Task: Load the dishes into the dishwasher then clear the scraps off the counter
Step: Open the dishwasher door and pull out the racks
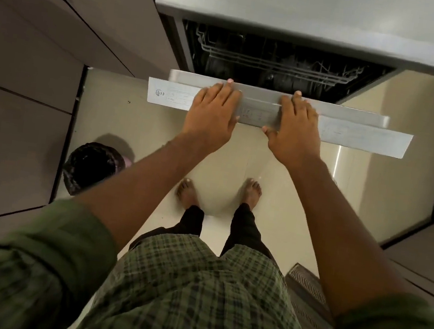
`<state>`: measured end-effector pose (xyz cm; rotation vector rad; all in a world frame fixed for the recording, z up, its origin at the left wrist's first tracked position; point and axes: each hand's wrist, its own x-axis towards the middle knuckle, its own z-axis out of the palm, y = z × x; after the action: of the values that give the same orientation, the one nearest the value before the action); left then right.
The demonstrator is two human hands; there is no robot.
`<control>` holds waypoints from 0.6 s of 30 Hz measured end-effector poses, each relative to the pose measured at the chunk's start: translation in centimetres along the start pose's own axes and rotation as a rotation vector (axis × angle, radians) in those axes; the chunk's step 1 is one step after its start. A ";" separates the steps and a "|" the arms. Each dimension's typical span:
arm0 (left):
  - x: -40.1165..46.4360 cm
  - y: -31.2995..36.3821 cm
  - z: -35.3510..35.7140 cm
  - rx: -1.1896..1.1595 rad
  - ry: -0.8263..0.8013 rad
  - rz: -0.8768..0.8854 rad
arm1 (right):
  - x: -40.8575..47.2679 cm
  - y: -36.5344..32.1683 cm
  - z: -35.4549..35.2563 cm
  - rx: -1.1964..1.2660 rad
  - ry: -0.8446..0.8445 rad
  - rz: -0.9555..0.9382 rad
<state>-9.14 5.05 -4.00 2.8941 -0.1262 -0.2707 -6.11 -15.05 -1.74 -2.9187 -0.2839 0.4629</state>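
Left hand (211, 116): laid flat, palm down, on the top edge of the dishwasher door (280, 116), fingers straight and close together, their tips reaching over the far edge. It grips nothing; it only presses on the door. Right hand (296, 130): likewise flat on the same edge, fingers straight, thumb spread out toward the left hand along the near lip. Neither hand is curled round anything.

The door stands partly open, tilted out from the dishwasher (307, 16), with its control strip facing up and printed markings visible near its left end. Behind the door the dark inside shows, with a wire rack (279, 62) in it. Whether any dishes sit in the rack cannot be told; the inside is too dark.

The grey top of the machine lies above the opening. Grey cupboard fronts (47, 40) run down the left side, and more stand at the right.

On the pale floor (134, 114), to the left of the person, stands a bin (91, 168) lined with a black bag. A striped mat (309, 295) lies at the lower right. The person stands barefoot before the door, wearing a green checked shirt (193, 293) with rolled sleeves and dark trousers
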 end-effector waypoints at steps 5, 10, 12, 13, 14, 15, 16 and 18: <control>-2.6 0.0 1.4 0.025 -0.077 0.006 | -2.7 -1.1 1.3 -0.047 -0.052 0.070; -6.7 0.9 2.9 0.123 -0.231 -0.007 | -5.9 -2.2 3.5 -0.164 -0.152 0.115; -9.1 1.2 4.2 0.127 -0.260 -0.029 | -7.0 -2.2 4.7 -0.196 -0.202 0.072; -10.4 1.4 5.0 0.133 -0.280 -0.052 | -7.5 -2.0 5.4 -0.193 -0.211 0.029; -11.6 1.7 5.9 0.141 -0.300 -0.075 | -8.1 -1.6 6.2 -0.180 -0.220 -0.013; -12.7 2.1 6.7 0.144 -0.318 -0.099 | -8.6 -1.3 7.0 -0.159 -0.237 -0.047; -13.5 2.5 7.3 0.134 -0.335 -0.118 | -9.1 -0.9 7.5 -0.139 -0.264 -0.070; -15.1 3.6 8.3 0.074 -0.360 -0.167 | -10.6 -0.3 8.8 -0.120 -0.365 -0.088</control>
<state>-25.80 1.37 -8.48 2.9007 0.0477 -0.8316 -18.84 -15.77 -6.89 -2.9028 -0.5005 0.9966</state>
